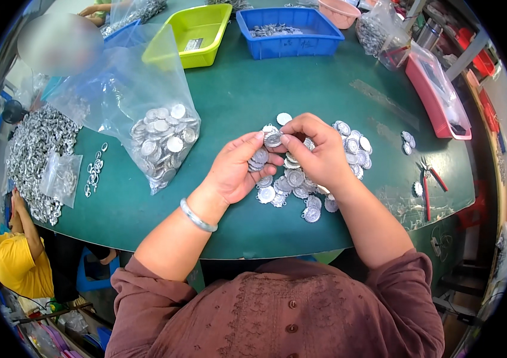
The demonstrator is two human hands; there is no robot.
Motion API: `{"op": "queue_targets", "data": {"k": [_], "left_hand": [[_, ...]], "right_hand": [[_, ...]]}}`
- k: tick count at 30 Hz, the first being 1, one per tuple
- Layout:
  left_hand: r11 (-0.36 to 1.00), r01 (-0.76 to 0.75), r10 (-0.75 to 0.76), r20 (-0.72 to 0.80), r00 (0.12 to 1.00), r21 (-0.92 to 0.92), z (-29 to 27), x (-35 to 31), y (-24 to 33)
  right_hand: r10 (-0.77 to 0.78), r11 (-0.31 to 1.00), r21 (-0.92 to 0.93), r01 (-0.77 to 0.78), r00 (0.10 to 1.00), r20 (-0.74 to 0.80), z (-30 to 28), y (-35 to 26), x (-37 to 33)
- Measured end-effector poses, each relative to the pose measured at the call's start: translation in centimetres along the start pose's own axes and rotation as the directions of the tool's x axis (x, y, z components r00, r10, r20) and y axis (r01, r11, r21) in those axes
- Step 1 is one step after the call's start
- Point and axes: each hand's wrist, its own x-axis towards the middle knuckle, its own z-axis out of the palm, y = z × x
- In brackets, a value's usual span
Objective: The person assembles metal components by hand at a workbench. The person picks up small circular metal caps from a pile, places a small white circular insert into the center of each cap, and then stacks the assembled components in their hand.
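Note:
My left hand [232,167] cradles several round silver medallions [259,159] against its curled fingers. Between the two hands is a single silver medallion [273,139], pinched by the left thumb at one side and by the thumb and forefinger of my right hand [316,149] at the other. Beneath and around the hands lies a loose pile of the same medallions [295,178], some with a small loop at the rim. More of them [355,146] spread out to the right of my right hand. One medallion [284,119] rests alone just beyond my fingertips.
A clear plastic bag of medallions [161,140] stands left on the green table [235,224]. Farther left are a heap of small metal parts [35,155] and a person in yellow [20,262]. Red-handled pliers [426,191] lie right. Green [205,48], blue [289,45] and pink [435,101] trays stand beyond.

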Motion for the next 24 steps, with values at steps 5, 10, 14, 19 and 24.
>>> {"op": "queue_targets", "data": {"k": [5,10,14,19,24], "left_hand": [[0.999,0.014,-0.015,0.020,1.000,0.034,0.0,0.0,0.0],[0.998,0.051,-0.053,0.065,0.997,0.031,-0.4,0.1,0.1],[0.998,0.056,-0.056,0.072,0.996,-0.003,-0.8,0.2,0.2],[0.989,-0.102,0.099,-0.027,0.995,-0.109,-0.7,0.5,0.3],[0.986,-0.123,0.109,-0.127,0.986,-0.109,-0.1,0.3,0.4]], "right_hand": [[-0.003,1.000,-0.002,0.003,1.000,-0.019,0.0,-0.2,0.0],[-0.017,1.000,-0.018,0.016,0.999,-0.028,0.0,-0.1,0.0],[-0.006,0.999,-0.046,0.007,1.000,0.022,-0.2,-0.1,0.2],[-0.008,0.996,-0.091,0.002,0.998,-0.062,-0.9,0.0,0.6],[0.261,0.960,-0.072,-0.270,0.958,-0.116,-1.9,0.8,1.5]]}}
